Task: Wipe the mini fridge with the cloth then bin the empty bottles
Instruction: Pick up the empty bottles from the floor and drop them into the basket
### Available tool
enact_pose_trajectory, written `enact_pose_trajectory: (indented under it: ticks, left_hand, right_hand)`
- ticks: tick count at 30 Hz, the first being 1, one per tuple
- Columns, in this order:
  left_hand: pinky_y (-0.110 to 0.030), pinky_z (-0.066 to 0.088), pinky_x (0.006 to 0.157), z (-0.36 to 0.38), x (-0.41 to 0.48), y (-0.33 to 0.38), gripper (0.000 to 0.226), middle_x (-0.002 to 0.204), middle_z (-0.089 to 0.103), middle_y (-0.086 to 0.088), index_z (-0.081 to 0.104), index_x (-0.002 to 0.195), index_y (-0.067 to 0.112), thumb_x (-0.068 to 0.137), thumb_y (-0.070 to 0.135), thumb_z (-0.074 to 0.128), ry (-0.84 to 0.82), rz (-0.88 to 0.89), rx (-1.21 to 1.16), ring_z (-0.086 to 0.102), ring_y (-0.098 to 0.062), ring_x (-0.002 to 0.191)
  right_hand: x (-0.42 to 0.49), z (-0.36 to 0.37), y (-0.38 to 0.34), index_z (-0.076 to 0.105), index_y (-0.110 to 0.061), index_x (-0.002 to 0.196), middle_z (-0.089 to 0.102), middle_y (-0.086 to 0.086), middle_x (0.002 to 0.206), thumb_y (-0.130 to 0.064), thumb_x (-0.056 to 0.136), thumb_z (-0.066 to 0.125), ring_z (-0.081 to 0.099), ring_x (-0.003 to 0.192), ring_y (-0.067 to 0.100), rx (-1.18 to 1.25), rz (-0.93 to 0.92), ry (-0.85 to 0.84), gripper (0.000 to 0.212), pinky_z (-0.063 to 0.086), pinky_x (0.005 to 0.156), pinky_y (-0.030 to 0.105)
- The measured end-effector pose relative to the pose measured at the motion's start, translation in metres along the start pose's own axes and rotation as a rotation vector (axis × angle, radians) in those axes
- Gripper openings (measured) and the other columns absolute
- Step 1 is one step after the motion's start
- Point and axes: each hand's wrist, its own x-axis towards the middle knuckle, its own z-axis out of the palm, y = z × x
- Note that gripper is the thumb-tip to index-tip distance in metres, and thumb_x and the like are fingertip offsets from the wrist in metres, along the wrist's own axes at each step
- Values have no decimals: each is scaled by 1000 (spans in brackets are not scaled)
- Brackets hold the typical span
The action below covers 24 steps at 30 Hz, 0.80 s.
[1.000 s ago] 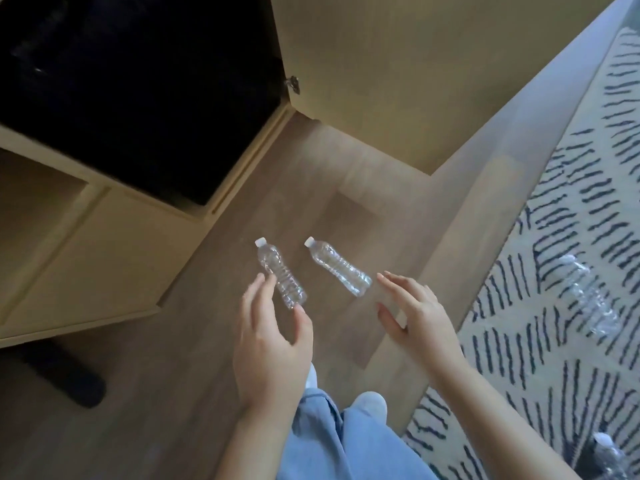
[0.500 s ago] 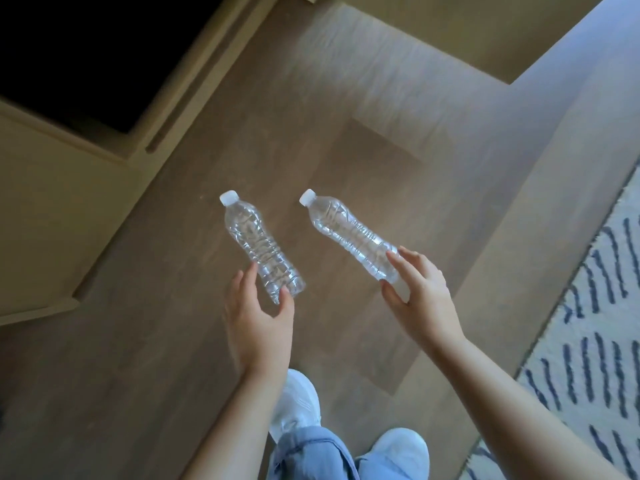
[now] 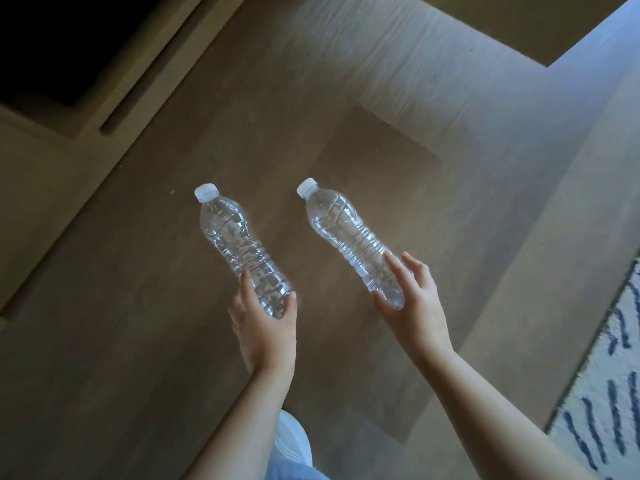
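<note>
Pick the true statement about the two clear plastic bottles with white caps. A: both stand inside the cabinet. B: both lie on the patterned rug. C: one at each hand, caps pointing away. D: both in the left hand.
C: the left hand grips the left clear ribbed plastic bottle by its base, the right hand the right bottle, caps farthest away.

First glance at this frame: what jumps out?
Two white-capped bottles mid-frame: the left clear ribbed plastic bottle, its base gripped by the left hand, and the right clear ribbed plastic bottle, its base gripped by the right hand. A white rug with dark blue dashes sits lower right.
</note>
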Motion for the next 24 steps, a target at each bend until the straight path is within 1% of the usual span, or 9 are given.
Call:
enact_pose_trajectory:
  ticks: [4,7,11,14,16,19,21,22,24]
  left_hand:
    - [-19,29,83,6,3,2,78,135,42,-15,30,143,18,76,15,72,-4,-13,-56,38,-24,121]
    - [-14,29,80,5,5,-1,80,130,47,-12,33,142,21,74,13,74,2,-44,-102,44,-24,117]
    - [-23,38,84,-4,7,-3,78,123,50,-8,38,138,26,71,16,76,9,-59,-134,54,-26,108]
    - [-38,45,93,-17,5,1,78,124,54,-5,39,137,30,69,19,76,-3,-57,-163,55,-25,111]
    - [-43,47,92,-34,-4,12,78,124,55,-1,39,136,34,69,17,76,-4,-59,-212,56,-22,109]
    - [-30,48,87,-69,-22,35,76,122,54,1,40,135,34,71,11,75,-8,-31,-309,58,-13,101]
    - [-14,45,80,-96,-36,55,75,121,55,4,40,135,33,72,9,74,12,-27,-353,58,-1,95]
    - [-10,44,79,-110,-42,66,74,122,55,4,41,134,33,73,8,73,24,-29,-384,57,3,95]
    - [-19,45,87,-137,-56,89,72,128,54,3,41,132,35,75,5,72,40,-43,-467,57,0,101]
  right_hand:
    - [-1,6,-4,51,-22,130,45,12,131,-14,73,75,45,121,25,44,24,-6,62,42,94,33]
    - [-4,8,-7,50,-24,130,48,4,119,-15,72,76,49,111,17,94,58,-30,65,40,89,25]
    - [-11,7,-18,51,-26,129,45,-5,109,-19,72,77,48,97,7,130,97,-22,63,33,81,11]
    - [-20,-2,-27,52,-27,128,48,-3,107,-19,71,77,47,93,3,147,114,-20,63,31,78,7]
    - [-27,-13,-38,53,-27,127,50,-1,106,-18,70,78,47,90,-7,180,124,-1,62,31,75,0]
    - [-40,-37,-63,54,-30,123,51,0,104,-17,69,79,44,92,-21,274,173,50,61,29,74,-6]
    - [-52,-54,-88,53,-34,121,52,-1,103,-15,70,78,46,90,-21,355,222,84,60,30,73,-6]
    - [-58,-61,-103,52,-36,119,52,-2,103,-14,70,78,47,90,-20,400,245,94,59,31,73,-6]
    - [-68,-76,-134,50,-40,116,51,-5,103,-13,71,77,49,90,-18,495,272,98,58,33,73,-4]
